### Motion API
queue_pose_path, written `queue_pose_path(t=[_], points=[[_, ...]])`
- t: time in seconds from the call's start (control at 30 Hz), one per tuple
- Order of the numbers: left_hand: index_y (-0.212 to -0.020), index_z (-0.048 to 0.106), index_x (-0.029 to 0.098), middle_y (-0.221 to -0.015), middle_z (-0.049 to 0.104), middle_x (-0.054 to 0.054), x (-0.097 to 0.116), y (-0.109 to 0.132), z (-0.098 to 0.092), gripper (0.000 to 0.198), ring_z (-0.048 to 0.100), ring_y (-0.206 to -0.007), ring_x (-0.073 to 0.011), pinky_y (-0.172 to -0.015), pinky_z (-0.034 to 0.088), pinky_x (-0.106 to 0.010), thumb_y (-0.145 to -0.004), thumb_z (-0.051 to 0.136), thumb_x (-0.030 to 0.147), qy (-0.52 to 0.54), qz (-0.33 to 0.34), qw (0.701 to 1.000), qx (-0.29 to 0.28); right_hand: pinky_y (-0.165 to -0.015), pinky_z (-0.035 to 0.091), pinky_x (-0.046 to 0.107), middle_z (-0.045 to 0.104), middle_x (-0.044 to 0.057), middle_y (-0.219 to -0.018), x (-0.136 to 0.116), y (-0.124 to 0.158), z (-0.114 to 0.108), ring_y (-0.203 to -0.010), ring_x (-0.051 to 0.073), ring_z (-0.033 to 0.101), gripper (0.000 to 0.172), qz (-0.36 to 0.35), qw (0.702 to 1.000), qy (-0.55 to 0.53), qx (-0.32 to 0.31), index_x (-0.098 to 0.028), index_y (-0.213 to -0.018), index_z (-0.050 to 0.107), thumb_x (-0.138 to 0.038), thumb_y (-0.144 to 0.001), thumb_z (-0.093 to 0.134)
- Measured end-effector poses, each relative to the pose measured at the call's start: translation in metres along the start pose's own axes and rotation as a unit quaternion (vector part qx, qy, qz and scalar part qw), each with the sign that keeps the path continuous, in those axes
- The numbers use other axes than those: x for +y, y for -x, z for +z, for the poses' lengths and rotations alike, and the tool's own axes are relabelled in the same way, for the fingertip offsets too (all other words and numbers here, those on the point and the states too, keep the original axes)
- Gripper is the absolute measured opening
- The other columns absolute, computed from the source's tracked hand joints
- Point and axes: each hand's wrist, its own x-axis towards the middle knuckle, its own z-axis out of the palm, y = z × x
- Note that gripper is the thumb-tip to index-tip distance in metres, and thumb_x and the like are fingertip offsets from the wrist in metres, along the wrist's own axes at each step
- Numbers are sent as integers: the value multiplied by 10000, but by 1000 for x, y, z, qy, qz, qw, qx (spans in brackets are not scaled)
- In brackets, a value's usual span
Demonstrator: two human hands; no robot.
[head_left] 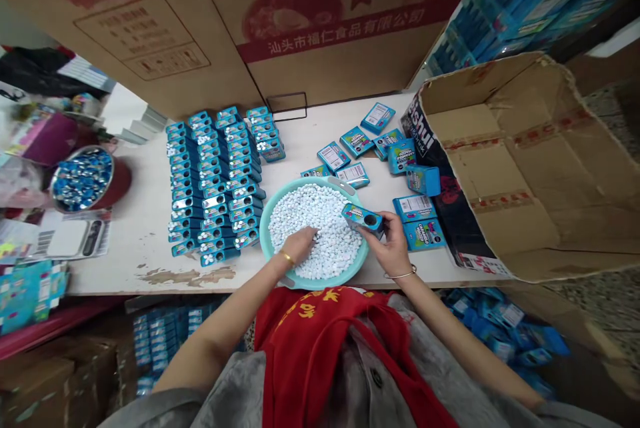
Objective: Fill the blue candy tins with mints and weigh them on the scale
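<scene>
A teal basin (270,211) full of small white tablets (315,215) sits at the table's near edge. My left hand (299,245) reaches down into the tablets with fingers bunched; whether it grips any is unclear. My right hand (387,245) holds a small blue candy box (363,217) tilted over the basin's right rim, its round hole facing me. Rows of the same blue boxes (215,181) stand packed on the table left of the basin. Several loose blue boxes (385,148) lie flat behind and right of the basin.
An open, empty cardboard carton (525,168) lies on its side at the right. Big cartons (300,21) wall off the back. A red tub of blue pieces (85,178) and a small scale (70,238) sit far left. More blue boxes (500,328) lie below the table.
</scene>
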Motion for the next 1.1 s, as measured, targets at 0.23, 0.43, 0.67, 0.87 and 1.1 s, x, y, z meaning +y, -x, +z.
queue_pose_path(t=[0.23,0.43,0.67,0.87,1.1], points=[[-1174,491,183,-1115,616,-77,6,1,0,296,592,-993,-193,-886,455,-311,-883,441,188,88,45,994,42,-798,503,331,570,28,-989,2,2,-4,-877,181,590,401,18,1000,-17,0,-227,-1073,494,-332,-753,712],[-1145,494,167,-1067,620,-90,-6,55,-64,274,591,-953,-188,-841,468,-313,-878,437,188,100,139,979,108,-854,496,419,597,78,-1032,-8,2,-1,-961,243,588,337,-54,995,74,-49,-220,-1109,510,-275,-800,633],[-1094,521,161,-1051,632,-90,41,73,-136,224,611,-969,-203,-826,490,-321,-894,420,160,-71,135,987,51,-909,494,485,601,106,-1085,-19,4,18,-1039,276,569,367,-167,973,113,-115,-232,-1160,493,-137,-808,536],[-1103,517,133,-948,642,-99,90,78,-165,227,638,-880,-236,-690,507,-331,-907,408,100,-233,75,970,5,-923,494,505,598,113,-1108,-20,9,24,-1060,280,564,388,-182,969,113,-126,-231,-1183,483,-131,-812,531],[-968,578,138,-903,613,-99,104,84,-166,189,604,-872,-229,-685,497,-324,-930,393,123,-263,100,959,23,-932,494,494,601,113,-1126,-15,9,25,-1073,271,565,390,-182,971,108,-111,-235,-1196,475,-135,-822,524]])
